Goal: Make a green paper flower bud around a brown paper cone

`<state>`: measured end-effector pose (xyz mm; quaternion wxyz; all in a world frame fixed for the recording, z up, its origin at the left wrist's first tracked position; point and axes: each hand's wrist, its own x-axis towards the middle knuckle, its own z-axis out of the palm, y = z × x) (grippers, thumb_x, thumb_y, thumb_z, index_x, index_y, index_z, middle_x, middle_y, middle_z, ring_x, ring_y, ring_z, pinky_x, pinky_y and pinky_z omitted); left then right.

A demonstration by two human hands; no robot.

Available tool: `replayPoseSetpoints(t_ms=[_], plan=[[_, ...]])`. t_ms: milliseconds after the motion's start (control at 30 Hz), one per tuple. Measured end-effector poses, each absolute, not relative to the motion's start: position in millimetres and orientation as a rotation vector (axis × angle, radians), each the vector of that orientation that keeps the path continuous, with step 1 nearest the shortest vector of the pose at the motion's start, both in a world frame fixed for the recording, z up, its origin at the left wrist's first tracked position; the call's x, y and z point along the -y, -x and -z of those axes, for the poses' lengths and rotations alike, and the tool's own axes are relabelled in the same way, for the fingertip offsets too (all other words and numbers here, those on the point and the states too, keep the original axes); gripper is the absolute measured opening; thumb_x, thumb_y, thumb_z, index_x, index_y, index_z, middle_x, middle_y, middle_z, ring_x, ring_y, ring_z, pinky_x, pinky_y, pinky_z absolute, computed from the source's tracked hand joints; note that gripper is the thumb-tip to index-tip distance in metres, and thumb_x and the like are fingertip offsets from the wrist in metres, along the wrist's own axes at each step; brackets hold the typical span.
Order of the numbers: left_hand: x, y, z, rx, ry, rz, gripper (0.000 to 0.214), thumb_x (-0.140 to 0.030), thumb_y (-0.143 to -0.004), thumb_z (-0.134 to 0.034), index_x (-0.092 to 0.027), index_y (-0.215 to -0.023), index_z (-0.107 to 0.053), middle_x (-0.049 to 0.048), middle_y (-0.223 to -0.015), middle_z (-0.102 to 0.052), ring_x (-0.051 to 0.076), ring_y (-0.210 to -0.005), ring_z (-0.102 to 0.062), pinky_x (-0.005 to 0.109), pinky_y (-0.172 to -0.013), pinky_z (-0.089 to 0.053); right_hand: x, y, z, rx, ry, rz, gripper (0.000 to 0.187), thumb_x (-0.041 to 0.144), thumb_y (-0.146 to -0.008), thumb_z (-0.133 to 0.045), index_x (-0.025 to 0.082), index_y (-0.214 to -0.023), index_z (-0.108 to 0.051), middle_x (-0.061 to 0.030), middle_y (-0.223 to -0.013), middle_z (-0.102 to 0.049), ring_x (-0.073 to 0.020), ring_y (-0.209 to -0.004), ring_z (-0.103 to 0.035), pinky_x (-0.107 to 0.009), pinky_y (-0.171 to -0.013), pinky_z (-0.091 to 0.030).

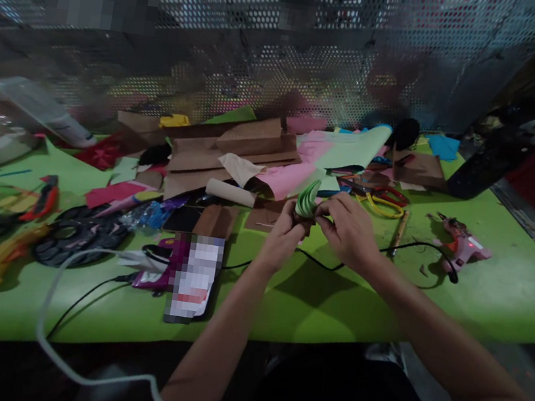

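Observation:
My left hand [287, 233] is closed around the base of a bundle of layered, curled green paper [307, 201], held upright above the green table. My right hand [349, 230] meets it from the right, thumb and fingers pinched at the bundle's lower right edge. The fingertips partly cover each other there, so the exact pinch point is hidden. Just behind the hands lie a rolled pink sheet [290, 178] and scissors with yellow handles [386, 207]. A pencil-like stick [399, 234] rests to the right of my right hand.
On the right stands a pink glue gun [470, 249], its black cable running beneath my hands. A phone [193, 283] lies left of my left forearm. Brown paper [235, 146] piles up before the perforated metal screen [287, 90]. A yellow glue gun [8, 254] is far left.

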<state>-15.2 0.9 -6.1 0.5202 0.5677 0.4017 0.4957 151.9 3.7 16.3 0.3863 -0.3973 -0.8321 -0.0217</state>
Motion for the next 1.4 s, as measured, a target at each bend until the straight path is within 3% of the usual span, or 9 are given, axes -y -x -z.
replayPoseSetpoints(t_ms=[333, 567, 800, 1067, 1300, 1400], plan=[[-1, 15, 4, -0.983, -1.373, -1.190, 0.018, -0.017, -0.079, -0.053, -0.022, -0.094, -0.046, -0.0044, -0.072, -0.047, 0.010, -0.062, -0.040, 0.026, -0.057, -0.035, -3, -150, -17, 2.095, 0.998, 0.042, 0.010, 0.017, -0.096, -0.056, 0.021, -0.090, -0.062, -0.0078, -0.088, -0.063, -0.0238, -0.082, -0.057, -0.035, -0.071, -0.042], [0, 16, 1, -1.007, -1.357, -1.176, 0.017, -0.021, -0.080, -0.055, -0.021, -0.094, -0.047, -0.0042, -0.073, -0.051, 0.010, -0.062, -0.045, 0.025, -0.057, -0.036, -2, -154, -18, 1.935, 0.917, -0.230, 0.008, 0.017, -0.095, -0.060, 0.021, -0.091, -0.065, -0.0054, -0.090, -0.065, -0.0202, -0.086, -0.060, -0.032, -0.071, -0.046], [1, 18, -1, -1.012, -1.276, -1.160, 0.027, -0.027, -0.079, -0.061, -0.020, -0.102, -0.048, -0.0050, -0.073, -0.054, 0.009, -0.062, -0.047, 0.024, -0.058, -0.038, -8, -156, -13, 1.803, 0.976, -0.410, 0.013, 0.015, -0.084, -0.073, 0.021, -0.081, -0.061, -0.0007, -0.081, -0.061, -0.0168, -0.075, -0.054, -0.028, -0.064, -0.041], [0, 20, 7, -0.973, -1.264, -1.128, 0.031, -0.029, -0.082, -0.062, -0.021, -0.109, -0.051, -0.0049, -0.072, -0.054, 0.010, -0.061, -0.048, 0.023, -0.056, -0.038, -12, -152, -7, 1.811, 1.041, -0.509, 0.012, 0.022, -0.083, -0.074, 0.019, -0.081, -0.062, -0.0024, -0.084, -0.063, -0.0159, -0.073, -0.054, -0.028, -0.063, -0.041], [-5, 24, 15, -0.892, -1.262, -1.194, 0.052, -0.022, -0.073, -0.063, -0.023, -0.124, -0.054, 0.0031, -0.108, -0.066, 0.014, -0.091, -0.060, 0.025, -0.076, -0.047, -13, -161, -5, 1.753, 1.018, -0.529, 0.011, 0.023, -0.086, -0.071, 0.019, -0.082, -0.061, -0.0007, -0.080, -0.062, -0.0158, -0.072, -0.053, -0.028, -0.066, -0.040], [-6, 25, 16, -0.925, -1.280, -1.197, 0.043, -0.023, -0.077, -0.060, -0.022, -0.120, -0.056, 0.0033, -0.107, -0.067, 0.015, -0.095, -0.061, 0.026, -0.083, -0.048, -14, -163, -4, 1.721, 1.027, -0.552, 0.010, 0.022, -0.086, -0.070, 0.020, -0.082, -0.061, 0.0007, -0.078, -0.061, -0.0151, -0.070, -0.052, -0.028, -0.066, -0.039]])
